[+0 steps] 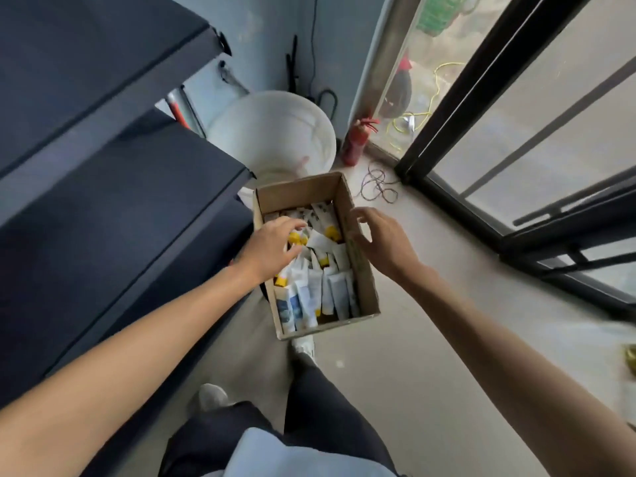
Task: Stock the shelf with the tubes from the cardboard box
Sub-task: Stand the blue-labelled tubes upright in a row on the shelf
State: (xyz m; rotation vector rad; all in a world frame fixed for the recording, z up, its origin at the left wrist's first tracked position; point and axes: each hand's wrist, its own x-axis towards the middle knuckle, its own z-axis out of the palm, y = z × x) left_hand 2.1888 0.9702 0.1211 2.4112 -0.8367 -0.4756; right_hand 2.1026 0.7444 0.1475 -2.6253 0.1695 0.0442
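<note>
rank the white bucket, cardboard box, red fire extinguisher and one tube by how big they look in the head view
1. white bucket and cardboard box: look alike, and the box is nearer, so unranked
2. red fire extinguisher
3. tube

No lettering can be read anywhere in the scene. The tubes [311,290] in the cardboard box [361,270] carry dark print and blue panels, and print also runs along the box's 3 o'clock wall, all too blurred to make out.

pale floor [395,356], cardboard box [359,270], white bucket [275,132]
</note>
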